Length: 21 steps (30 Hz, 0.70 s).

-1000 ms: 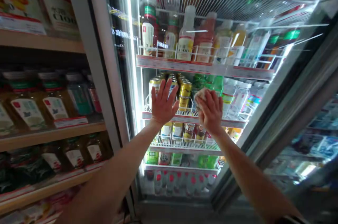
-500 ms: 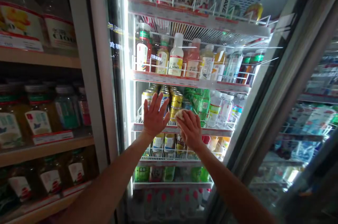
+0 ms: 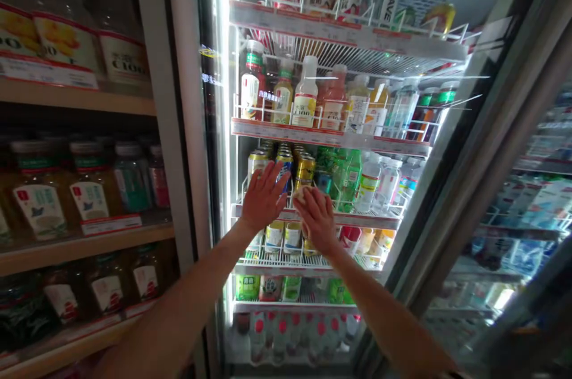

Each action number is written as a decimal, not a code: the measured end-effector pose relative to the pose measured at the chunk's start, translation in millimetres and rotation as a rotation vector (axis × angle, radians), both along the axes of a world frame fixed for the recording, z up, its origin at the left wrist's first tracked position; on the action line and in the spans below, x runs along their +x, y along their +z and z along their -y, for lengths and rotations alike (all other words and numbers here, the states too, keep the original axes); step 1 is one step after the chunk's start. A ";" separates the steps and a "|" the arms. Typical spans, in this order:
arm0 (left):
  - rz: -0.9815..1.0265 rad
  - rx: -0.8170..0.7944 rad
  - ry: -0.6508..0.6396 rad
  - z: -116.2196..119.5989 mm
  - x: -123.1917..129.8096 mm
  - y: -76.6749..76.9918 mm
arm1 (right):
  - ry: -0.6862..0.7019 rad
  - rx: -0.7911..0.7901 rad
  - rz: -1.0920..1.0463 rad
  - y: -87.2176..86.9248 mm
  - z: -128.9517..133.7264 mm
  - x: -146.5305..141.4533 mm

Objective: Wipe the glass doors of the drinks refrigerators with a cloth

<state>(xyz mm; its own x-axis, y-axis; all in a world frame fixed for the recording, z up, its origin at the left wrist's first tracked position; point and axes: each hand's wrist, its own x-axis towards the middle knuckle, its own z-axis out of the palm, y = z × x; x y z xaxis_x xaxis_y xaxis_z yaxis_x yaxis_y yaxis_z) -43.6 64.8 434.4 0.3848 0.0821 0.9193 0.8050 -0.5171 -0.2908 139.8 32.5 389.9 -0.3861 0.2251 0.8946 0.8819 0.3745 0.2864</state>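
My left hand [image 3: 263, 200] lies flat with its fingers spread, seemingly against the glass door of a lit drinks fridge. Behind it stand a blue can [image 3: 284, 167] and pale cans on the middle shelf. To its right, my right hand [image 3: 319, 218] presses a small bunched pale cloth [image 3: 300, 195] to the glass, fingers bent over it. The cloth is mostly hidden under the fingers. Just above it, behind the glass, is a gold can [image 3: 305, 170], with green bottles [image 3: 350, 179] to the right.
Inside the fridge, white wire shelves [image 3: 330, 134] carry several rows of bottles and cans. A grey door frame [image 3: 451, 188] slants down the right side. On the left is a wooden shelf [image 3: 75, 96] with juice bottles. Another lit fridge with packs [image 3: 549, 206] stands at far right.
The view has shifted, so the shelves appear further right. Against them, my right hand with the cloth has moved a little left. My left hand stays spread, slightly further left relative to the cans.
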 end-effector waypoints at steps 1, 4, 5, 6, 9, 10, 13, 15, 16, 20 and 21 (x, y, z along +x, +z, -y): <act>-0.032 -0.019 -0.003 1.7 -8.4 -2.4 | 0.007 -0.009 0.028 8.1 0.2 0.8; -0.023 -0.069 0.015 5.8 -34.8 -10.9 | -0.038 0.086 -0.139 52.4 -6.8 11.4; 0.015 -0.081 0.032 6.7 -42.9 -13.5 | -0.062 0.129 -0.221 67.6 -10.2 13.1; 0.064 -0.090 0.052 7.3 -50.3 -15.7 | -0.078 0.155 -0.268 79.2 -13.2 12.4; 0.199 -0.115 0.109 8.7 -67.0 -19.8 | -0.050 0.111 -0.112 78.6 -16.1 -2.9; 0.215 -0.124 0.122 9.4 -71.2 -21.1 | -0.018 0.070 0.010 66.9 -14.9 -10.6; 0.180 -0.131 0.133 12.6 -81.9 -27.9 | 0.073 -0.034 0.322 25.0 -9.4 -31.7; 0.157 -0.138 0.136 15.2 -89.3 -35.2 | 0.107 -0.056 0.401 16.3 -9.1 -42.1; 0.160 -0.147 0.140 16.4 -93.1 -39.2 | 0.110 -0.056 0.396 21.7 -10.8 -47.0; 0.202 -0.177 0.174 20.2 -107.9 -51.0 | 0.056 -0.031 0.178 79.4 -23.9 -72.1; 0.212 -0.172 0.178 21.2 -111.2 -52.8 | 0.050 -0.027 0.135 90.0 -26.3 -80.5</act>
